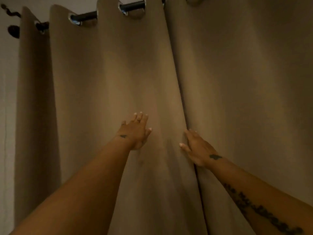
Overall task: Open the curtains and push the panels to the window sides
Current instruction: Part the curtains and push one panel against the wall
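Two tan curtain panels hang closed from a black rod (133,5) on metal eyelets. The left panel (105,78) overlaps the right panel (245,73) along a seam running down the middle. My left hand (135,132) lies flat against the left panel, fingers spread, a little left of the seam. At the seam, my right hand (197,147) has its fingertips tucked into the fold where the panels meet and its thumb on the left panel's edge. Whether it grips the fabric is not clear. No window shows.
A pale wall (7,99) runs down the far left beside the left panel. A dark ornate rod end (13,30) sticks out at the top left. The room is dim.
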{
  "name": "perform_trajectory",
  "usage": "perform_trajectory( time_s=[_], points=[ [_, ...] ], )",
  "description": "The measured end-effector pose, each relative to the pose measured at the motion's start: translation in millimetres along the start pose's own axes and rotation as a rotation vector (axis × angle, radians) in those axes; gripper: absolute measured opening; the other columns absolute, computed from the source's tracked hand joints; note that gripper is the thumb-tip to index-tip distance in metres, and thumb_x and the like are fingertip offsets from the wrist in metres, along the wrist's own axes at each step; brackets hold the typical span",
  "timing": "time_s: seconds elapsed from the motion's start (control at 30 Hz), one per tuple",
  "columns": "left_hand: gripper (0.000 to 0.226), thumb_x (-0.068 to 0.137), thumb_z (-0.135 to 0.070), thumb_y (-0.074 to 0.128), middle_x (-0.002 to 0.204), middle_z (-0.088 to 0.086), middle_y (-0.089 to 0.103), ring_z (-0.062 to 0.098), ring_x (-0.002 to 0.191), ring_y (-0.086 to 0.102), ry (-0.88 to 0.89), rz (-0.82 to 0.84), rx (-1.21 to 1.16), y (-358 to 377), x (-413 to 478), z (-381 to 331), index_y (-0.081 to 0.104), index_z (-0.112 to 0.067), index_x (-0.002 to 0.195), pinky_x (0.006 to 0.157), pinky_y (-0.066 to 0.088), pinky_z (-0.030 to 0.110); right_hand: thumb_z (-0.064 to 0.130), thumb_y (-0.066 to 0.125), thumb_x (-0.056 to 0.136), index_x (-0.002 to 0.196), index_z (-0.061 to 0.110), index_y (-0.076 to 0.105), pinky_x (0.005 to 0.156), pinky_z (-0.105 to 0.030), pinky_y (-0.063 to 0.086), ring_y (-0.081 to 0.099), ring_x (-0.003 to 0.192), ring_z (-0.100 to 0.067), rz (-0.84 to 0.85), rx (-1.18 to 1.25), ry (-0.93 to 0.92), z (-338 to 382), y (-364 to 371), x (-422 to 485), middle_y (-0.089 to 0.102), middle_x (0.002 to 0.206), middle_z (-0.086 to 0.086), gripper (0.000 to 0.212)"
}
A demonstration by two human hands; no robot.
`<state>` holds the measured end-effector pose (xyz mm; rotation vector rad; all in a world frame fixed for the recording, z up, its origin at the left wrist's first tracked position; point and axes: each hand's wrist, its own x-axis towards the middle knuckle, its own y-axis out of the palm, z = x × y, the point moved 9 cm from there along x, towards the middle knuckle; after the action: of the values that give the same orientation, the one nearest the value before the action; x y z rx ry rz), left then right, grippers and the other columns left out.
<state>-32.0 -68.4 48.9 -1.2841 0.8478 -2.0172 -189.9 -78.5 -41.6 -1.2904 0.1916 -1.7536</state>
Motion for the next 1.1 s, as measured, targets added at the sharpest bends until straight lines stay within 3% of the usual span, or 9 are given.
perform_trajectory(
  time_s=[0.13,0.4,0.67,0.83,0.97,1.1],
  points=[
    [0.058,0.102,-0.038,0.02,0.162,0.003,-0.007,0.02,0.149,-0.005,0.072,-0.047,0.032,-18.1,7.5,-23.2,0.002,-0.016,0.153,0.118,0.009,0.046,0.033,0.039,0.095,0.141,0.008,0.007,0.114,-0.033,0.014,0.014,0.141,-0.025,-0.122,0.134,0.018,9.7,-2.9,0.0,0.011,0.154,-0.014,0.062],
    [0.053,0.102,-0.036,0.023,0.162,0.005,0.006,0.023,0.149,0.003,0.274,-0.222,0.233,-78.7,17.4,-57.3,0.018,-0.015,0.151,0.117,0.012,0.046,0.032,0.041,0.094,0.141,0.009,0.001,0.113,-0.028,0.012,0.012,0.141,-0.02,-0.235,0.38,-0.008,38.8,14.5,-9.7,0.007,0.155,-0.01,0.066],
    [0.053,0.102,-0.039,0.021,0.161,0.006,0.012,0.024,0.149,0.003,0.334,-0.164,0.594,-73.5,26.2,-70.5,0.021,-0.017,0.151,0.118,0.006,0.043,0.06,0.024,0.075,0.141,0.011,0.011,0.115,-0.037,0.017,0.014,0.142,-0.021,-0.342,0.38,-0.03,73.6,39.3,-34.4,0.018,0.153,-0.01,0.083],
    [0.058,0.1,-0.045,0.02,0.161,0.005,0.012,0.02,0.149,0.004,0.288,-0.135,0.615,-64.3,28.4,-62.1,0.02,-0.016,0.151,0.118,0.001,0.045,0.054,0.013,0.076,0.14,0.009,0.019,0.113,-0.037,0.024,0.021,0.14,-0.023,-0.413,0.354,-0.055,79.9,35.1,-37.4,0.026,0.15,-0.012,0.078],
    [0.058,0.101,-0.045,0.018,0.162,0.003,0.008,0.02,0.149,0.002,0.296,-0.143,0.616,-60.7,25.2,-63.4,0.017,-0.018,0.152,0.118,0.0,0.046,0.043,0.011,0.085,0.139,0.009,0.019,0.115,-0.037,0.021,0.017,0.141,-0.02,-0.34,0.332,-0.056,70.8,37.5,-38.0,0.025,0.151,-0.01,0.065],
    [0.059,0.1,-0.047,0.014,0.162,0.002,0.004,0.022,0.149,-0.001,0.281,-0.125,0.629,-53.7,29.2,-49.5,0.014,-0.02,0.152,0.118,-0.002,0.047,0.054,-0.002,0.077,0.139,0.01,0.018,0.115,-0.034,0.016,0.017,0.14,-0.021,-0.271,0.322,-0.068,73.5,53.4,-33.3,0.025,0.151,-0.011,0.079]
  ],
)
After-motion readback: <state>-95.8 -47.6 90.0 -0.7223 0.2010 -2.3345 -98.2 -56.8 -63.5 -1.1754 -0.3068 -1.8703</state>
